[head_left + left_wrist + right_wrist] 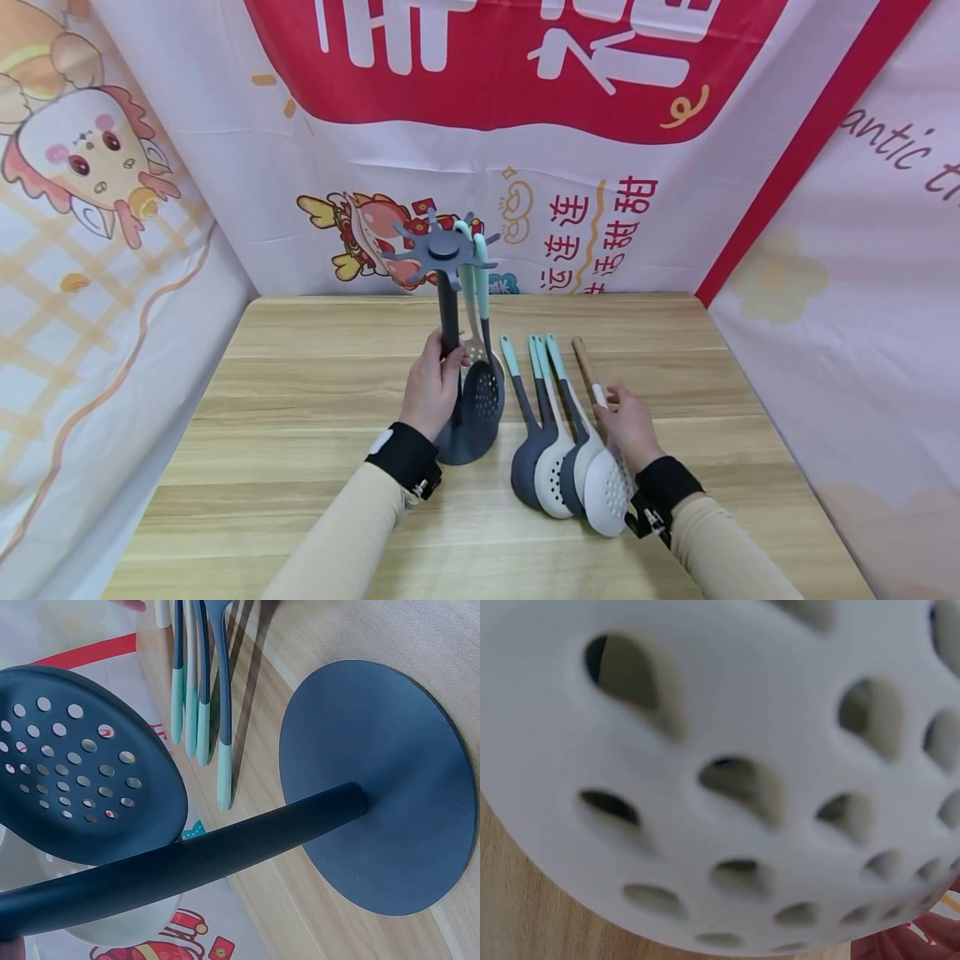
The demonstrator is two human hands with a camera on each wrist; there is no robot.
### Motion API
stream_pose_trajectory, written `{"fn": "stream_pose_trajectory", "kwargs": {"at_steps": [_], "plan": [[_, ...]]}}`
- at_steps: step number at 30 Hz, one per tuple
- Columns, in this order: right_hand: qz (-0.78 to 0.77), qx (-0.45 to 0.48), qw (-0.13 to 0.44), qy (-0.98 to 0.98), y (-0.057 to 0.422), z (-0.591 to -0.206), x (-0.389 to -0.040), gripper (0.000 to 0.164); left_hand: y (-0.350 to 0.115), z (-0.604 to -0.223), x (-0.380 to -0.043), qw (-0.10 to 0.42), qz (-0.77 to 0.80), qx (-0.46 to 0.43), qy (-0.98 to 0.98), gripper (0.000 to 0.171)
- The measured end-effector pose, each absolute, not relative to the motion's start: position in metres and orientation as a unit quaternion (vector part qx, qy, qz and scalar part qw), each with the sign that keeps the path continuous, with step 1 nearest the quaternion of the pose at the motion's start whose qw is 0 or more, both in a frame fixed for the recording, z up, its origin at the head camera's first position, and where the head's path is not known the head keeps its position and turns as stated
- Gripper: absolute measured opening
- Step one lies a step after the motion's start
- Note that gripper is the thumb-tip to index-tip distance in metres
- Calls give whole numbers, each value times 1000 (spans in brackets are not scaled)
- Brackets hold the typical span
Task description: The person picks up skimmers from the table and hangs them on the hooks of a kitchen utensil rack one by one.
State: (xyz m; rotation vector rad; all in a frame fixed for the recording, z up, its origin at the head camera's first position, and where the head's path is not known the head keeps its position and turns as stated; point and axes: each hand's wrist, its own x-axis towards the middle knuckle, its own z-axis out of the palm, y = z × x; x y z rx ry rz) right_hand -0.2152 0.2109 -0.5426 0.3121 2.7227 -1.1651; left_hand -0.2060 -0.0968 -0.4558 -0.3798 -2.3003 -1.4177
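My left hand [433, 387] grips the dark post of a utensil stand [444, 250] with a spoked top and a round base [382, 787]. A dark skimmer [75, 765] and a pale skimmer [471, 342] hang from its hooks. To the right, several dark and white ladles and skimmers with mint handle ends [537, 358] lie side by side on the table. At the right end of this row, my right hand [628, 423] pinches the handle of a white skimmer with a wooden handle end [582, 357]. Its perforated bowl [682, 825] fills the right wrist view.
The wood-grain table [300, 417] carries the stand left of the utensil row. Behind it hangs a printed cloth [405, 158] with red and white lettering, and similar cloths flank both sides. Black wrist straps [405, 457] with small cameras sit over beige sleeves.
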Motion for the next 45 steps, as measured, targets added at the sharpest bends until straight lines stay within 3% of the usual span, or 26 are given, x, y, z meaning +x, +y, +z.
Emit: {"fn": "stream_pose_trajectory", "kwargs": {"at_steps": [11, 45], "plan": [[-390, 115, 80, 910, 214, -552, -216, 53, -97, -455, -206, 203, -510, -139, -824, 23], [-421, 136, 59, 895, 204, -557, -217, 34, -99, -456, -208, 201, -516, -149, -819, 22]]}}
